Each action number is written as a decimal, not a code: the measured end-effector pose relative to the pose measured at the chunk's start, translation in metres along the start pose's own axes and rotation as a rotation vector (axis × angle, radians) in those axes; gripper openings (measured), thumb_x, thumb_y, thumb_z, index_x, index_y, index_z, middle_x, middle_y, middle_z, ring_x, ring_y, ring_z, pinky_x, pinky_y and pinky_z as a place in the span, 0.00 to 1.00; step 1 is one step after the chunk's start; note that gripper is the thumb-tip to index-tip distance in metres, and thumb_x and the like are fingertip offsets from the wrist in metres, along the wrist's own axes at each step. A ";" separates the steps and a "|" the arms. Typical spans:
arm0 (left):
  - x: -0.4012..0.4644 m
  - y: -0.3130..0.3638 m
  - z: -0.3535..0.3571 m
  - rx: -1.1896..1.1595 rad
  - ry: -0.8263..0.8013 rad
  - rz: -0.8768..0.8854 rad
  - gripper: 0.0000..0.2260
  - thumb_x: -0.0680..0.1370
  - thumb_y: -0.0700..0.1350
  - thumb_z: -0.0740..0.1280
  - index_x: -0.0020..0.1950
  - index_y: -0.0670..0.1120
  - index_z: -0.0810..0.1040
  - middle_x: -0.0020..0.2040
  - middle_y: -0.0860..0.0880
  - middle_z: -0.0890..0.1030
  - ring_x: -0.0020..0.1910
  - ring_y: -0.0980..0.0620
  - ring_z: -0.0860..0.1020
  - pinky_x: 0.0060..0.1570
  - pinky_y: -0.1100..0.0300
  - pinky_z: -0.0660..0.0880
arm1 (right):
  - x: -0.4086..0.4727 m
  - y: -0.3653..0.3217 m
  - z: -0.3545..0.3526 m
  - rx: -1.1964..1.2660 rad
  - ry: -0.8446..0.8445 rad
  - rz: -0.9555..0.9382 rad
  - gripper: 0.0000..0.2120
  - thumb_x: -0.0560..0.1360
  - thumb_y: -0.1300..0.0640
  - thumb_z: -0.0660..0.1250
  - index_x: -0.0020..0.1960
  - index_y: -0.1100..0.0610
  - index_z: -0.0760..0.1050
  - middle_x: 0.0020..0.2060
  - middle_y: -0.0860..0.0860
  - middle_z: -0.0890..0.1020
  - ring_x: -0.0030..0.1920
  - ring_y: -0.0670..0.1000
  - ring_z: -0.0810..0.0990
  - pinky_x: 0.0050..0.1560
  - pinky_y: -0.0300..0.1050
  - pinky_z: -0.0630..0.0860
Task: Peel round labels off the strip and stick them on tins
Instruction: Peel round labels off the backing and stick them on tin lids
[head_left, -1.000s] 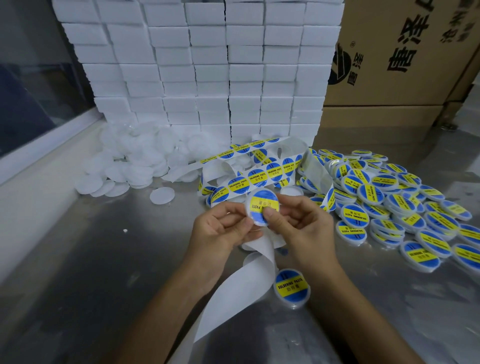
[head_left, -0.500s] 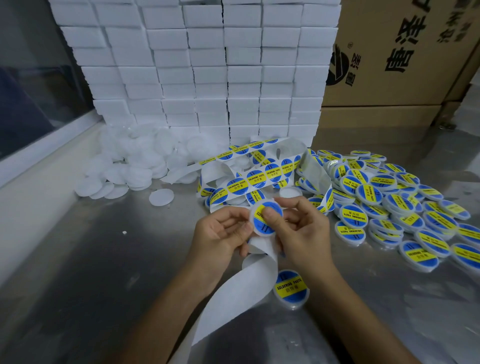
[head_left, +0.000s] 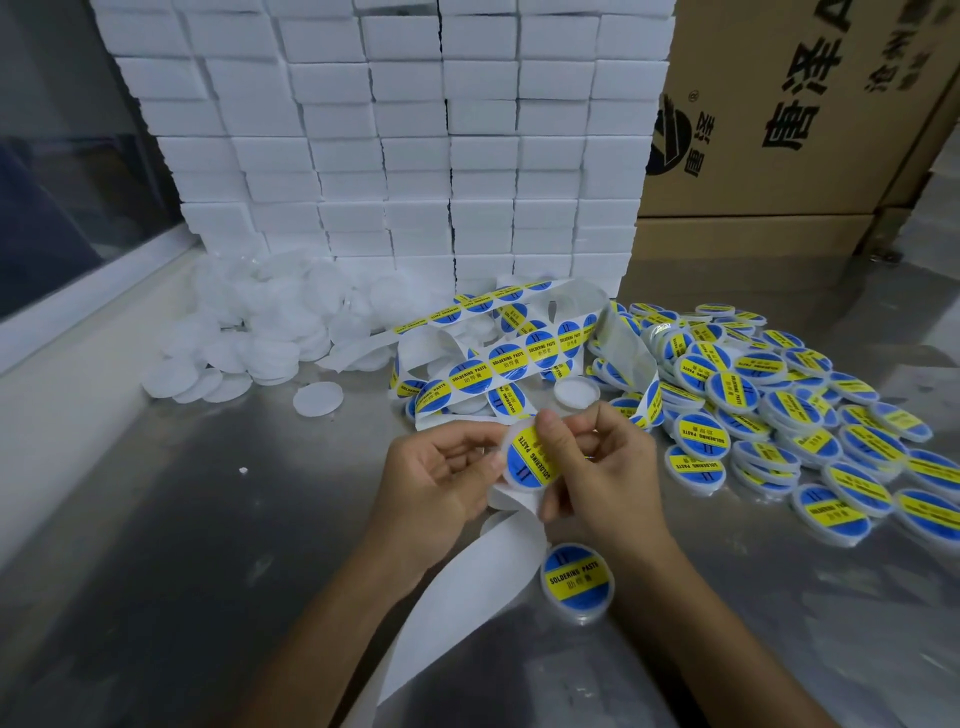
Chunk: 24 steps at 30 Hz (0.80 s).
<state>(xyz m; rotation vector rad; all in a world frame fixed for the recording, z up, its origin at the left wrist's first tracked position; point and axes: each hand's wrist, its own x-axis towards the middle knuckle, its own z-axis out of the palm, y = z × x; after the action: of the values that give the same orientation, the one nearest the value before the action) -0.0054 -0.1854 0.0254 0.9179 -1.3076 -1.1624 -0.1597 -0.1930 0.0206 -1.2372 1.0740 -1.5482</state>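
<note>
Both hands hold one round white tin (head_left: 530, 460) with a blue and yellow label on its face. My left hand (head_left: 441, 473) grips its left rim. My right hand (head_left: 597, 467) holds its right side, thumb pressed on the label. The label strip (head_left: 498, 358) with blue and yellow round labels curls on the table behind the hands. Its bare white backing (head_left: 467, 582) trails toward me under the hands. One labelled tin (head_left: 576, 579) lies below my right wrist.
Several labelled tins (head_left: 769, 410) are heaped at the right. Plain white tins (head_left: 260, 332) pile at the left, one loose (head_left: 318, 398). A wall of white boxes (head_left: 395, 145) stands behind, cardboard cartons (head_left: 779, 114) at the back right. The tabletop (head_left: 182, 545) is steel.
The held tin has turned in my hands, so the label's yellow band runs more upright. My right thumb has slid onto the label face. The hands sit slightly lower.
</note>
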 end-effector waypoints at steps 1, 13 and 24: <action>0.001 0.000 -0.002 -0.011 0.012 -0.001 0.08 0.75 0.32 0.68 0.50 0.42 0.83 0.39 0.43 0.84 0.25 0.57 0.74 0.27 0.67 0.71 | 0.001 0.000 -0.001 0.004 -0.032 0.001 0.16 0.73 0.50 0.70 0.41 0.62 0.70 0.22 0.58 0.79 0.17 0.52 0.74 0.19 0.37 0.66; 0.005 0.003 -0.008 -0.057 0.127 -0.009 0.12 0.77 0.35 0.67 0.42 0.50 0.86 0.37 0.46 0.85 0.26 0.54 0.76 0.28 0.64 0.74 | 0.001 -0.008 -0.004 0.039 -0.348 0.112 0.22 0.71 0.73 0.71 0.60 0.55 0.77 0.41 0.60 0.86 0.32 0.55 0.85 0.30 0.41 0.78; 0.001 -0.003 0.002 -0.035 0.060 -0.044 0.07 0.69 0.45 0.70 0.46 0.46 0.84 0.38 0.45 0.85 0.29 0.53 0.78 0.29 0.64 0.74 | 0.003 0.002 -0.005 0.036 -0.131 0.041 0.07 0.76 0.60 0.69 0.45 0.65 0.76 0.30 0.63 0.82 0.25 0.66 0.76 0.30 0.54 0.74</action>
<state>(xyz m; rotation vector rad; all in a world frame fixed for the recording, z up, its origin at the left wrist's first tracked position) -0.0077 -0.1873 0.0229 0.9529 -1.2210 -1.1794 -0.1649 -0.1962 0.0183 -1.2661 0.9771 -1.4286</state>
